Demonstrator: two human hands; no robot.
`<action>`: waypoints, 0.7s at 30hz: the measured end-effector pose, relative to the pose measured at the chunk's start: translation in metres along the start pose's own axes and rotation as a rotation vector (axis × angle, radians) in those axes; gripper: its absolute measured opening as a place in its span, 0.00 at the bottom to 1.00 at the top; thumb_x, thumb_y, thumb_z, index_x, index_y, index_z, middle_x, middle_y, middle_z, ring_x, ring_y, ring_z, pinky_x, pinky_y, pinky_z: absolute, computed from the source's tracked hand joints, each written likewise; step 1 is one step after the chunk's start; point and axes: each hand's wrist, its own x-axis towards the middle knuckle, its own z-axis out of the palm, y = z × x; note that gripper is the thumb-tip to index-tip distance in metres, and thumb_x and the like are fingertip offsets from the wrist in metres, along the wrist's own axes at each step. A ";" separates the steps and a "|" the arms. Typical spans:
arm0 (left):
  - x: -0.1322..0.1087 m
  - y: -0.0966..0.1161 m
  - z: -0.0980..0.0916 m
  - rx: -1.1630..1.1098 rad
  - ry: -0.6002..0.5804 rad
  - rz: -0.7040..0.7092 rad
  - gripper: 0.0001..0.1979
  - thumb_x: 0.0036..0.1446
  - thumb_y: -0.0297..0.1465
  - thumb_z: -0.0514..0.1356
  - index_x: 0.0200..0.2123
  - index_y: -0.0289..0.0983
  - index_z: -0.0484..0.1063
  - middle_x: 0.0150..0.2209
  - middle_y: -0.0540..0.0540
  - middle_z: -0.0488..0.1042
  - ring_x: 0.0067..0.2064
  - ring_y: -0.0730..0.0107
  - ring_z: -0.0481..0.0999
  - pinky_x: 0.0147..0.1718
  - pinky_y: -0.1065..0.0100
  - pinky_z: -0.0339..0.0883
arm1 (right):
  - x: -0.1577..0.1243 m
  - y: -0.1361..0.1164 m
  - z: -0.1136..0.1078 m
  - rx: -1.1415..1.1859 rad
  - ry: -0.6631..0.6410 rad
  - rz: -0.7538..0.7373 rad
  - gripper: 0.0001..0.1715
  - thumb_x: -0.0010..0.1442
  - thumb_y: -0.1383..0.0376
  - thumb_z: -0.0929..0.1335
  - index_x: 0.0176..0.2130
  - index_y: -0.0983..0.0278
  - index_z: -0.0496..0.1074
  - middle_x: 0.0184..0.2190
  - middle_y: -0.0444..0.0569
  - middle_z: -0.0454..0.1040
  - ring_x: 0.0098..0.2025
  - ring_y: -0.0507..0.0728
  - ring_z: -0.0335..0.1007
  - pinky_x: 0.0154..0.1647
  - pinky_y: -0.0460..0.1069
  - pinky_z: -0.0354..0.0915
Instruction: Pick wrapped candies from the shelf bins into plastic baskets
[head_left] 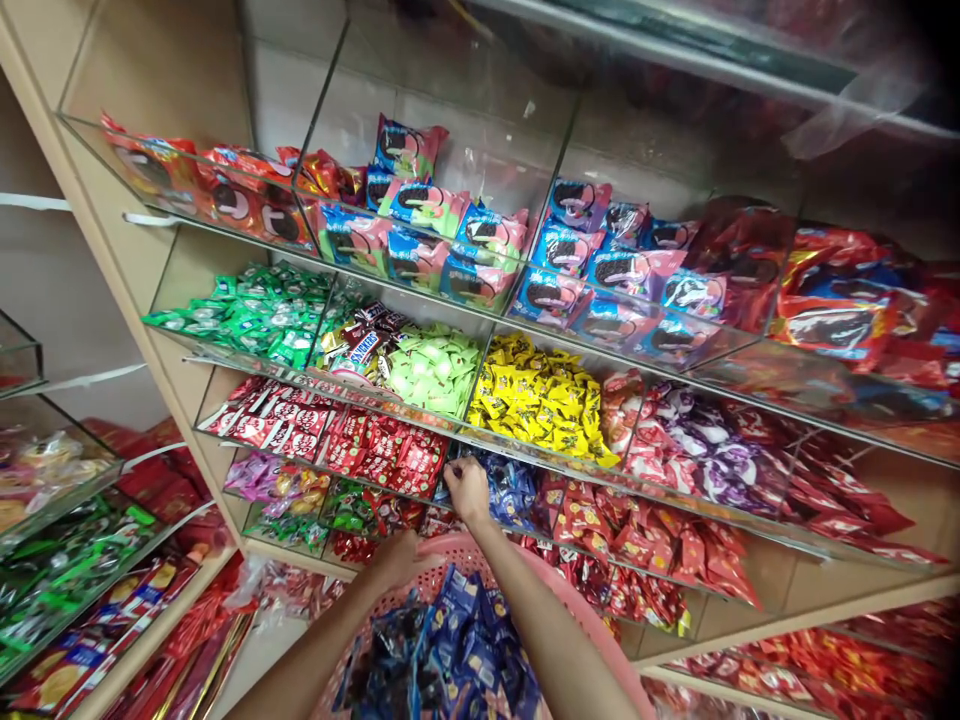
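My right hand (469, 490) reaches to the front of a shelf compartment of dark blue wrapped sweets (510, 488). Its fingers are curled together, and a small dark bit shows at the fingertips, too small to name. Below it, my left hand (403, 560) is closed at the far rim of a pink perforated plastic basket (600, 625); its fingertips are partly hidden. Inside the basket, between my forearms, lie many blue wrapped sweets (476, 635) and a clear bag of darker ones (386, 655).
Clear-fronted shelves rise ahead. Yellow sweets (540, 400), light green sweets (435, 370) and red packets (386, 450) fill compartments around my right hand. Cookie packs (562, 245) line the upper shelf. A wooden side panel (150, 340) stands left, with more shelves beyond.
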 end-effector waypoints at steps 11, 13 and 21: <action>0.001 0.002 -0.007 0.045 0.017 0.023 0.29 0.43 0.57 0.50 0.21 0.34 0.70 0.16 0.53 0.61 0.21 0.76 0.59 0.20 0.73 0.45 | -0.103 -0.020 -0.076 0.314 -0.151 0.019 0.15 0.57 0.58 0.63 0.29 0.63 0.74 0.28 0.47 0.71 0.33 0.53 0.65 0.36 0.47 0.59; 0.002 0.004 -0.006 0.043 0.013 0.034 0.30 0.42 0.57 0.50 0.22 0.34 0.71 0.17 0.52 0.62 0.22 0.75 0.60 0.21 0.73 0.46 | -0.140 -0.021 -0.080 0.319 -0.346 0.052 0.15 0.57 0.58 0.63 0.27 0.63 0.73 0.26 0.46 0.70 0.31 0.52 0.63 0.33 0.46 0.59; -0.001 0.011 -0.004 0.064 0.015 0.070 0.30 0.41 0.58 0.50 0.22 0.35 0.70 0.17 0.51 0.62 0.21 0.74 0.61 0.20 0.73 0.48 | -0.217 -0.023 -0.065 0.326 -0.591 0.276 0.13 0.54 0.59 0.65 0.29 0.65 0.74 0.26 0.45 0.67 0.28 0.50 0.62 0.28 0.45 0.57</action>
